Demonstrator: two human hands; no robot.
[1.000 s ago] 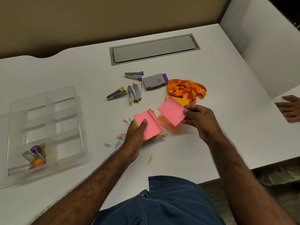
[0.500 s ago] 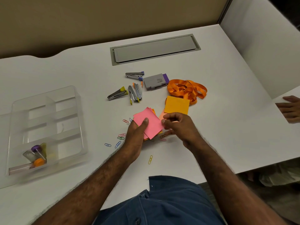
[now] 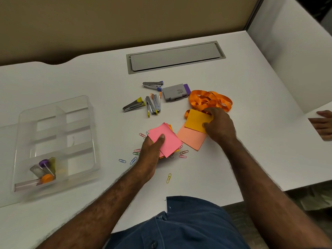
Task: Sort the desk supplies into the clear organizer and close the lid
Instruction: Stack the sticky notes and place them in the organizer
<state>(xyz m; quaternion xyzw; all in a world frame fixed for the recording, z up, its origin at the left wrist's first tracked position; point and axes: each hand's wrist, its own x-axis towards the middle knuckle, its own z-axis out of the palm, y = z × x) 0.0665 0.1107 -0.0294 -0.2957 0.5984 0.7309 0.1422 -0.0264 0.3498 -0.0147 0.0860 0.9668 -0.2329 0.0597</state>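
My left hand (image 3: 152, 151) grips a stack of sticky notes (image 3: 166, 139) with a pink sheet on top, at the middle of the white desk (image 3: 251, 141). To its right, my right hand (image 3: 220, 125) pinches an orange note (image 3: 196, 120) that lies over a salmon note (image 3: 192, 139). Several coloured paper clips (image 3: 133, 159) are scattered around the stack. The clear organizer (image 3: 55, 141) stands open at the left, with a few small items (image 3: 45, 169) in its near compartment. Its lid shows only as a clear edge at the far left.
Several small staplers (image 3: 151, 104), a grey staple box (image 3: 176, 91) and a bundled orange ribbon (image 3: 210, 100) lie behind the notes. A grey cable hatch (image 3: 175, 56) is set into the desk further back. Another person's hand (image 3: 323, 123) rests at the right edge.
My right hand laid the pink note on the stack in my left hand, then reached right and took hold of the orange note. The left hand has stayed on the stack.
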